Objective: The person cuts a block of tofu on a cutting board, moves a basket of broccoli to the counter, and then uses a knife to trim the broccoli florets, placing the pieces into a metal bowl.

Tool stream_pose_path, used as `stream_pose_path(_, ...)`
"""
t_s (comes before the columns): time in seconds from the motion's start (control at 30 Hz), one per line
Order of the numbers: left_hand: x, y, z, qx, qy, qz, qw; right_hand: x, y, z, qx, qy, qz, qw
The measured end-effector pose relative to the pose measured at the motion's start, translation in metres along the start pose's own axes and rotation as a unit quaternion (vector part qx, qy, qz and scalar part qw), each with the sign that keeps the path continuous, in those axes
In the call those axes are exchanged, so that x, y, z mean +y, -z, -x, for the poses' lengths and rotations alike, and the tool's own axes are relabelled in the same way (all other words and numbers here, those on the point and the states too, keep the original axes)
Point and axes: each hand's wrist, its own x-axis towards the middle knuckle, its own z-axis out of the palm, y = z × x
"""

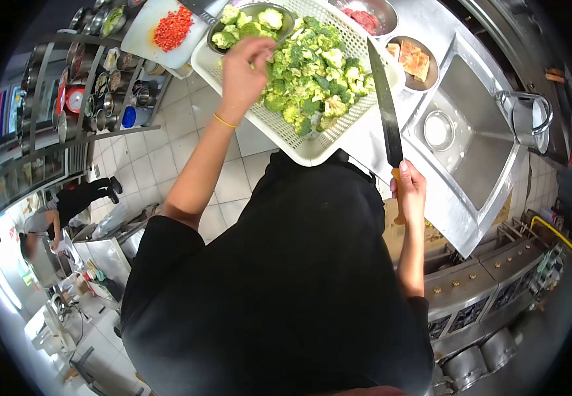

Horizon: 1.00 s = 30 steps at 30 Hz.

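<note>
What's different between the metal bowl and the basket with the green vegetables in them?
The metal bowl is round and grey, while the basket is pale, full of small holes and roughly rectangular with rounded corners. The basket is also much larger than the bowl. The bowl holds a small group of florets, the basket a broad heap. Both contain green vegetable pieces.
</note>
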Motion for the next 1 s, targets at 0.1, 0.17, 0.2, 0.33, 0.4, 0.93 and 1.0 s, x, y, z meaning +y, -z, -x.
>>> stream_pose_path(0.1, -0.009, -0.016, 0.018, -0.127, 0.049, -0.182, 0.974, -0.002, -0.001, 0.002, -0.013, -0.011, -0.017, 1.0)
stream_pose_path(0.17, -0.021, -0.019, 0.023, -0.11, 0.028, -0.195, 0.974, -0.001, -0.001, 0.005, -0.013, -0.009, -0.028, 0.999)
stream_pose_path(0.2, -0.023, -0.016, 0.026, -0.08, -0.001, -0.237, 0.968, 0.0, -0.001, 0.008, -0.016, -0.014, -0.028, 0.999)
stream_pose_path(0.33, -0.028, 0.014, 0.033, -0.098, -0.019, -0.318, 0.943, -0.002, 0.0, 0.009, -0.017, -0.01, -0.03, 0.999)
stream_pose_path(0.4, -0.034, 0.014, 0.035, -0.118, -0.017, -0.317, 0.941, -0.003, -0.001, 0.009, -0.018, -0.017, -0.029, 0.999)
stream_pose_path(0.93, 0.002, -0.003, 0.045, -0.063, 0.089, -0.181, 0.977, -0.014, -0.016, 0.001, -0.048, 0.083, 0.019, 0.995)
stream_pose_path(1.0, 0.017, -0.011, 0.045, -0.055, 0.106, -0.094, 0.988, -0.016, -0.018, 0.002, -0.041, 0.094, 0.047, 0.994)
